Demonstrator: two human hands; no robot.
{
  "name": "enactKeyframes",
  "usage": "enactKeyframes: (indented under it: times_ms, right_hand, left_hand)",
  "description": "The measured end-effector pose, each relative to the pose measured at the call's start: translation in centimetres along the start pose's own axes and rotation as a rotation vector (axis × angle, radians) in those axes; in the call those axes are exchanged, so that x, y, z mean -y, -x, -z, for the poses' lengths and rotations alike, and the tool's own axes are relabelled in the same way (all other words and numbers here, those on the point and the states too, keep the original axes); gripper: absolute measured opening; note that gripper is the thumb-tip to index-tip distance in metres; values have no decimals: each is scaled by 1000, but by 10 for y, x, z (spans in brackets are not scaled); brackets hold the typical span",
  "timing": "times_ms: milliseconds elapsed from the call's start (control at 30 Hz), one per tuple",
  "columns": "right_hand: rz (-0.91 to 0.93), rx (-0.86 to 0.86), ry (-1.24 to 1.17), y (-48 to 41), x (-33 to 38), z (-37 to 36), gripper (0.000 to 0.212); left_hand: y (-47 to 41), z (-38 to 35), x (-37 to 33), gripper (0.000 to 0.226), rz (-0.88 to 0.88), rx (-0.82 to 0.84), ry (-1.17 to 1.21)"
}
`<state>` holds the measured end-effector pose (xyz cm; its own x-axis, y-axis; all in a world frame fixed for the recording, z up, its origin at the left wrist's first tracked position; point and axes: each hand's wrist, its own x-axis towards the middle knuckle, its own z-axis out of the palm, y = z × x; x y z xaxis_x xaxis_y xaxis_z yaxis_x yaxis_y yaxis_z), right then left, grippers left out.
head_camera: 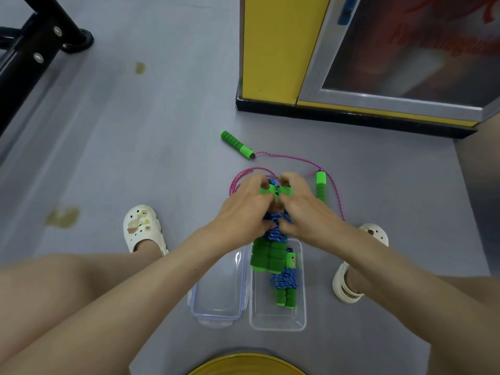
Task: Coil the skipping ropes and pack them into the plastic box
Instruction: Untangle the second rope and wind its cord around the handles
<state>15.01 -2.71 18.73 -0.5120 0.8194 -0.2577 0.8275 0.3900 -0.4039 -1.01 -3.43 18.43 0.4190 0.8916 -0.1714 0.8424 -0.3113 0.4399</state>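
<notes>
In the middle of the frame, both hands hold one coiled blue skipping rope (278,228) with green handles. The left hand (243,212) has its fingers curled round the left side of the bundle. The right hand (305,212) grips the right side in the same way. The fingertips of both meet at the upper green handle ends. The thick foam ends of the handles hang down below the hands, over the upper end of the plastic box (277,319). Whether they touch the box I cannot tell.

The plastic box is transparent and stands open on the floor (135,131), low in the centre of the frame, between the person's legs. Inside it lies a second blue rope (285,282), already coiled, with its green handles together. The clear lid (216,293) lies just beside the box, on its left.

Above the hands in the frame, a pink skipping rope (297,159) lies loose on the floor. Its first green handle (236,143) lies further up and to the left, and its second green handle (321,186) is close to the right hand.

A white clog (142,228) is at the left. A yellow pillar (278,50) stands at the upper right and a black frame (40,36) at the upper left.
</notes>
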Motion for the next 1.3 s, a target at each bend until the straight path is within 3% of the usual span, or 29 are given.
enactKeyframes:
  times_ms: [233, 400, 500, 600, 700, 767, 900, 1000, 1133, 1300]
  right_hand:
    - [-43, -60, -68, 3, -5, 0, 10]
    - [-55, -36, -57, 3, -2, -3, 12]
    - [-26, -150, -134, 1, -5, -4, 16]
    - [-139, -329, -471, 2, 3, 0, 44]
    - [-449, -161, -1180, -1, 10, 0, 66]
    - [-532, -36, -1396, -2, 8, -2, 61]
    - [-450, -54, -1272, -2, 5, 4, 34]
    - [-444, -46, -1244, -1, 3, 2, 35]
    - [-437, 20, -1146, -1, 3, 0, 46]
    - [-401, 132, -1106, 1, 0, 13, 38]
  left_hand:
    - [3, -12, 1, 20, 5, -80, 168]
    - [-1, -9, -5, 23, 131, 8, 264]
    - [-7, -6, 1, 21, 204, -4, 392]
    - [-15, 0, 6, 17, 330, -60, 676]
    - [-19, 6, 5, 20, 428, -96, 906]
    - [-20, 8, 3, 19, 413, -96, 949]
    - [-16, 10, 2, 11, 293, -83, 692]
    - [-15, 9, 1, 17, 230, -104, 526]
    - [-16, 15, 1, 16, 234, -63, 520]
    - [-16, 23, 1, 27, 222, 69, 506]
